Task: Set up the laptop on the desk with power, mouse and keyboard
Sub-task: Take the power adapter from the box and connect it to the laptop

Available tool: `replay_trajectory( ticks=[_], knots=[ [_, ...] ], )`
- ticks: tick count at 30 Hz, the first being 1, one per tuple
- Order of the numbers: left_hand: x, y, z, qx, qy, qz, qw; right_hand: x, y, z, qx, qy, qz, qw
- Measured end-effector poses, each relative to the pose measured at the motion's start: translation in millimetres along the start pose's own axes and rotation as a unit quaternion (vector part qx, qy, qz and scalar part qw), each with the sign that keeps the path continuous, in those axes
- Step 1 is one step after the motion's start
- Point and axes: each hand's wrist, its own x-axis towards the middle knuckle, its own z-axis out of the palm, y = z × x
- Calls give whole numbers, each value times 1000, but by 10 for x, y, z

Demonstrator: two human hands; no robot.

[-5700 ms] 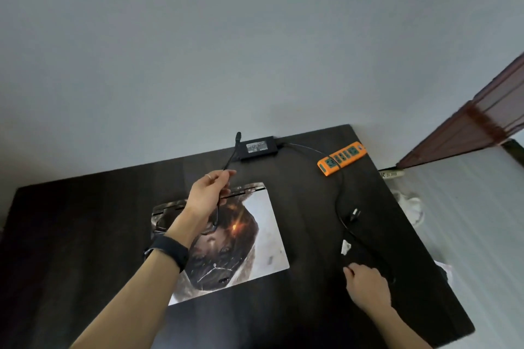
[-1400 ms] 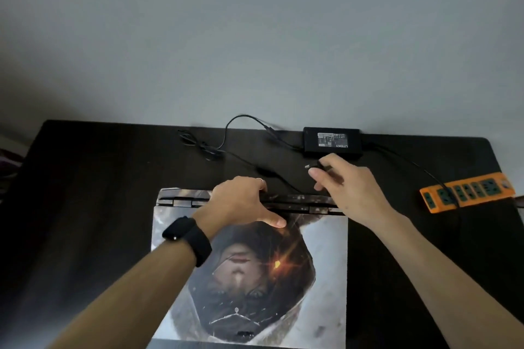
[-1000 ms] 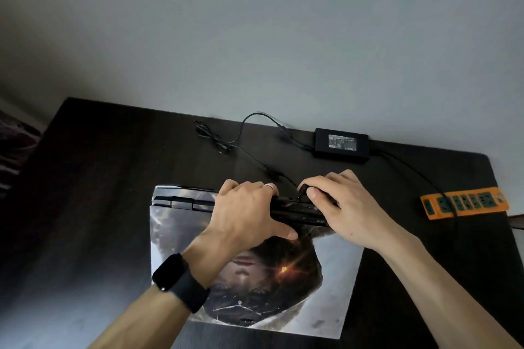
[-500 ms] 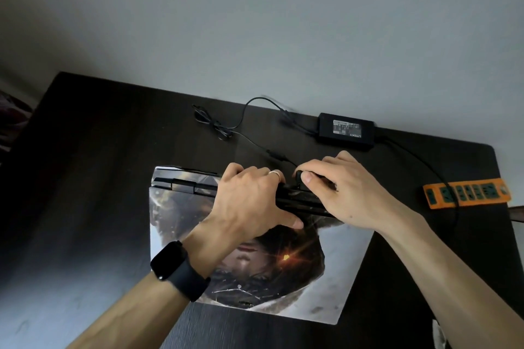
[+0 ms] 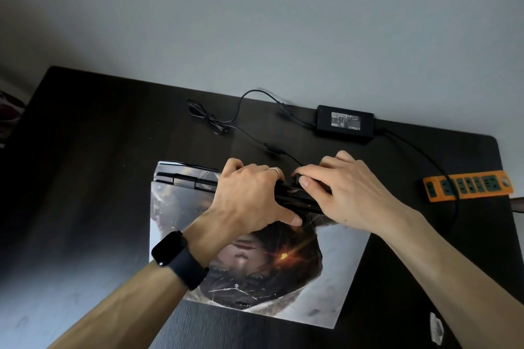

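Left hand (image 5: 249, 198) grip on laptop (image 5: 255, 263) rear edge

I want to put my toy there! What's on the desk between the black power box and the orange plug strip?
In the head view, only a black cable crosses the dark desk between the black rectangular power brick and the orange power strip.

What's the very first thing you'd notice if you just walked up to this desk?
Probably the closed laptop in the middle of the dark desk, because its lid is covered by a big picture of a face with a glowing orange spark. Next, the left hand and right hand gripping its far edge, where a thin black cable leads in. The bright orange power strip at the right edge also pops out.
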Motion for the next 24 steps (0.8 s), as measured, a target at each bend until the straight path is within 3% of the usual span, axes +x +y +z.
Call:
replay_trajectory(
  ticks=[7,10,13,16,21,24],
  knots=[
    [83,11,11,-12,-16,-18,1000,12,-12,60,-31,10,11,999],
    [103,-12,27,-11,-31,-29,999,63,-22,81,-59,-23,2,998],
    [123,-49,55,-17,-49,-35,998,57,25,164,75,-49,31,996],
    [203,-9,90,-11,-70,-25,997,161,172,163,280,-37,157,946],
    [300,49,139,1,-85,-14,996,369,331,183,146,-37,193,970],
    [319,7,138,-2,-85,-22,996,302,470,180,249,-161,237,925]
  ],
)
